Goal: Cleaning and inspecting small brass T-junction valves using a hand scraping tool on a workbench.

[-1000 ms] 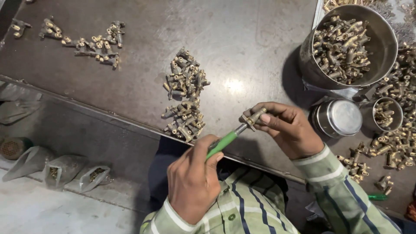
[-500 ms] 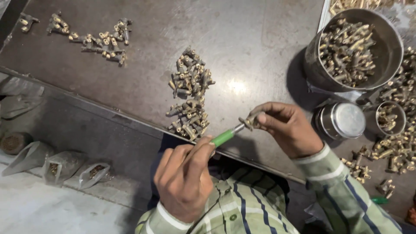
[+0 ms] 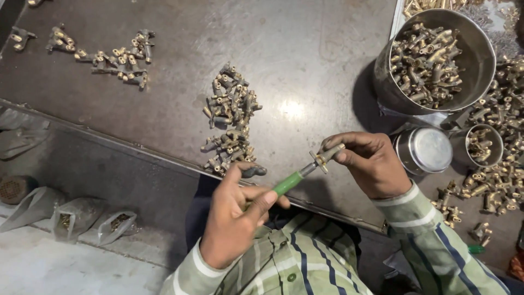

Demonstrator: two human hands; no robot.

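Right hand (image 3: 376, 169) pinches a small brass fitting (image 3: 326, 157) between thumb and fingertips, clamped tight, held just above the near edge of the metal table (image 3: 305, 49). Left hand (image 3: 234, 221) is wrapped closed around a green-handled screwdriver (image 3: 287, 183), whose tip meets the fitting's end. The fitting looks stiff, dense for its size and hard-edged, probably slick where machined; best gripped across its body, as here, leaving the end free for the tool. The screwdriver is light and the handle gives a sure grip. Just far of the hands lies a loose pile of brass fittings (image 3: 229, 117); a second scatter (image 3: 117, 54) sits at far left. At right, a large steel pot (image 3: 480, 60) full of fittings, a closed steel tin (image 3: 426, 150) and a small steel cup (image 3: 483, 145) holding a few, with more fittings strewn around (image 3: 502, 180). The table is dark, scuffed sheet steel with a glare spot. Plastic bags (image 3: 76, 216) lie on the pale floor at near left.
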